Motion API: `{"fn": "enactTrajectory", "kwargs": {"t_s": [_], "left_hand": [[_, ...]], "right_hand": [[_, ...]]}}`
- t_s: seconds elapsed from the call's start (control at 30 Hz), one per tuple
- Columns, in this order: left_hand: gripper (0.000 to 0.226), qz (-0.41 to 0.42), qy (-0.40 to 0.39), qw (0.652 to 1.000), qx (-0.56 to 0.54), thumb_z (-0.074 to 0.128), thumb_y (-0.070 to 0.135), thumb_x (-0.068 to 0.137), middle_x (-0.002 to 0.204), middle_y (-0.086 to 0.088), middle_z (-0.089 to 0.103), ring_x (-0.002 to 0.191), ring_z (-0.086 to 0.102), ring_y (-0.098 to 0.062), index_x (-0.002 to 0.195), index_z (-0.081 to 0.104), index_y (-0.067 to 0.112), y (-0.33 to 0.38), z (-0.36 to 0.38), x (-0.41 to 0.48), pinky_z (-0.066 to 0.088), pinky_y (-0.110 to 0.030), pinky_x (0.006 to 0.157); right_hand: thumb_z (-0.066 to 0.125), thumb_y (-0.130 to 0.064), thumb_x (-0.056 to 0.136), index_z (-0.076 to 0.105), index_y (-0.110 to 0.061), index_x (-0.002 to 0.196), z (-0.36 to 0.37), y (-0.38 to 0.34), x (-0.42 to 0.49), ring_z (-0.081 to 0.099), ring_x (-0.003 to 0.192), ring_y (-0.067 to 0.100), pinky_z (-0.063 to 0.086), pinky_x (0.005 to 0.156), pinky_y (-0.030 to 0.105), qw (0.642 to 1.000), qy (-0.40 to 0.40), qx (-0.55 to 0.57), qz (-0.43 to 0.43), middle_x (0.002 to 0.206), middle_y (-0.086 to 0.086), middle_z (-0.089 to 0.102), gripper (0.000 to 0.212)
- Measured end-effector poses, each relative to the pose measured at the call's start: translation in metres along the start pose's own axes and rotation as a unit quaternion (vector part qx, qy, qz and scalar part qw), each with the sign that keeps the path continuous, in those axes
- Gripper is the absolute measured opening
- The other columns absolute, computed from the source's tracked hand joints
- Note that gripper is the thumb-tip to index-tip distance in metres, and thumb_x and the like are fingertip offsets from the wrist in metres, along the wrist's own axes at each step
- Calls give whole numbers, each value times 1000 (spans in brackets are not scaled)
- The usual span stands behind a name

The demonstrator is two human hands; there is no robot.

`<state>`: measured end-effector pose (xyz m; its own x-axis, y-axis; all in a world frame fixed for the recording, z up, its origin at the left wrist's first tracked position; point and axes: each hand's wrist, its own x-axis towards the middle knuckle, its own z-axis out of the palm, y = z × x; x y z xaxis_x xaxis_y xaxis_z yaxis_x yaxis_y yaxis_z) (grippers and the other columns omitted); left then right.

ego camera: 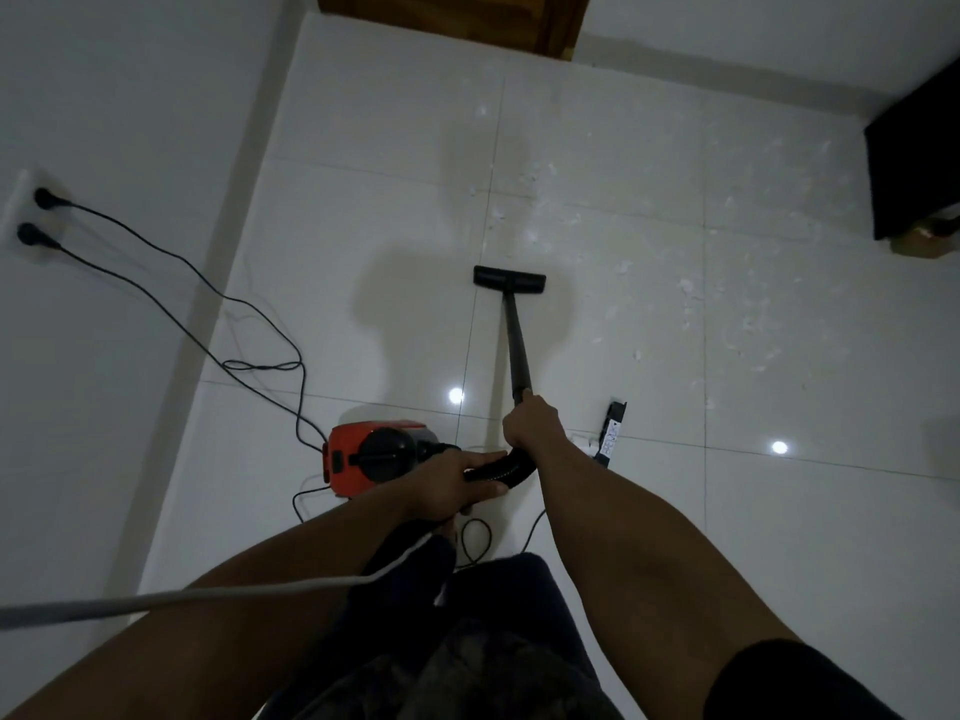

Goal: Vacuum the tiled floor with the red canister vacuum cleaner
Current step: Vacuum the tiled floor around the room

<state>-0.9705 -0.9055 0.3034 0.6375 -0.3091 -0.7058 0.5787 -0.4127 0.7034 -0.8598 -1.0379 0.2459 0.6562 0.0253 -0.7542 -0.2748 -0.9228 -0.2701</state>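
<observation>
Red canister vacuum cleaner (374,454) parked close to the left edge of the tiled floor (649,511), power cord (208,283) trailing back to the wall socket (21,215). Right hand (532,423) wrapped round the near end of the black wand (517,345), fingers closed on it. Left hand (452,485) gripping the curved hose handle (501,472) just behind.

Floor nozzle (509,279) flat on the tile, mid-floor, well short of the wooden door (452,18) at the far edge. Mid-stroke in the sweeping step, judging by the two-handed grip.

White scraps (685,293) scattered thickly towards the right edge, near dark furniture (919,163); most of the job apparently left to do.

Next, probably: swinging the nozzle right into that litter, minding the small black attachment (613,433) lying just beside the right wrist and the cord loops by the canister.
</observation>
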Motion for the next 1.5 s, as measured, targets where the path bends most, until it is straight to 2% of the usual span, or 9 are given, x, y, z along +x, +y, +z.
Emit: {"fn": "enactTrajectory", "kwargs": {"t_s": [0.13, 0.23, 0.43, 0.63, 0.8, 0.9, 1.03, 1.23, 1.5], "left_hand": [[46, -1, 6, 1000, -27, 59, 31, 99, 66, 12, 61, 46, 56, 1, 143, 49, 24, 14, -20, 8, 45, -13, 48], [49, -9, -1, 999, -33, 59, 34, 98, 71, -3, 62, 49, 57, -6, 145, 45, 27, 24, -30, 20, 49, -21, 48], [46, -35, 21, 998, -37, 60, 39, 96, 79, -10, 67, 62, 64, -24, 141, 50, 33, 38, -55, 44, 58, -31, 61], [60, -53, 69, 996, -17, 61, 63, 86, 106, -7, 74, 82, 73, -29, 141, 45, 47, 69, -85, 94, 61, -45, 79], [67, -80, 99, 989, -74, 63, 70, 79, 103, -9, 74, 78, 72, -38, 140, 47, 48, 110, -104, 144, 61, -51, 72], [57, -80, 97, 988, -94, 63, 55, 90, 91, -14, 72, 62, 68, -30, 143, 45, 45, 138, -116, 168, 62, -42, 60], [54, -78, 122, 986, -88, 61, 42, 96, 69, -3, 61, 40, 55, -8, 146, 43, 37, 174, -137, 195, 48, -20, 43], [58, -85, 137, 983, -91, 61, 47, 94, 73, -8, 63, 43, 55, -15, 148, 39, 39, 201, -178, 215, 45, -22, 41], [47, -43, 176, 981, -71, 58, 40, 98, 77, 1, 66, 44, 56, 3, 142, 45, 37, 226, -229, 240, 42, -9, 46]], "right_hand": [[48, -7, 94, 33, -8, 148, -16, -21, 16, 56, 114, 31, 43, 74, 31, 1000, 1, -13, 0, 133, 16, 53, 57], [48, -9, 94, 33, -8, 148, -29, -32, 27, 58, 111, 30, 44, 73, 32, 1000, 6, -26, -8, 131, 17, 54, 57], [50, -11, 93, 33, -10, 149, -50, -53, 55, 58, 108, 28, 47, 74, 32, 999, -13, -28, -22, 130, 14, 55, 59], [51, -8, 90, 28, -12, 152, -97, -77, 107, 57, 95, 25, 50, 72, 33, 998, -30, -40, -41, 126, 15, 56, 67], [50, -12, 92, 30, -14, 151, -148, -92, 161, 61, 98, 27, 56, 80, 38, 997, -30, -49, -52, 122, 14, 58, 62], [48, -11, 92, 26, -15, 154, -176, -97, 185, 60, 107, 29, 54, 84, 37, 996, -45, -56, -54, 127, 15, 56, 66], [46, -12, 93, 20, -18, 157, -209, -112, 221, 57, 116, 30, 47, 80, 34, 994, -50, -67, -69, 134, 14, 53, 69], [47, -10, 94, 28, -13, 152, -243, -148, 248, 58, 111, 30, 43, 71, 32, 994, -63, -68, -57, 130, 15, 54, 62], [48, -13, 95, 35, -9, 148, -279, -197, 280, 60, 109, 30, 46, 72, 33, 997, -37, -40, -54, 128, 15, 56, 55]]}}
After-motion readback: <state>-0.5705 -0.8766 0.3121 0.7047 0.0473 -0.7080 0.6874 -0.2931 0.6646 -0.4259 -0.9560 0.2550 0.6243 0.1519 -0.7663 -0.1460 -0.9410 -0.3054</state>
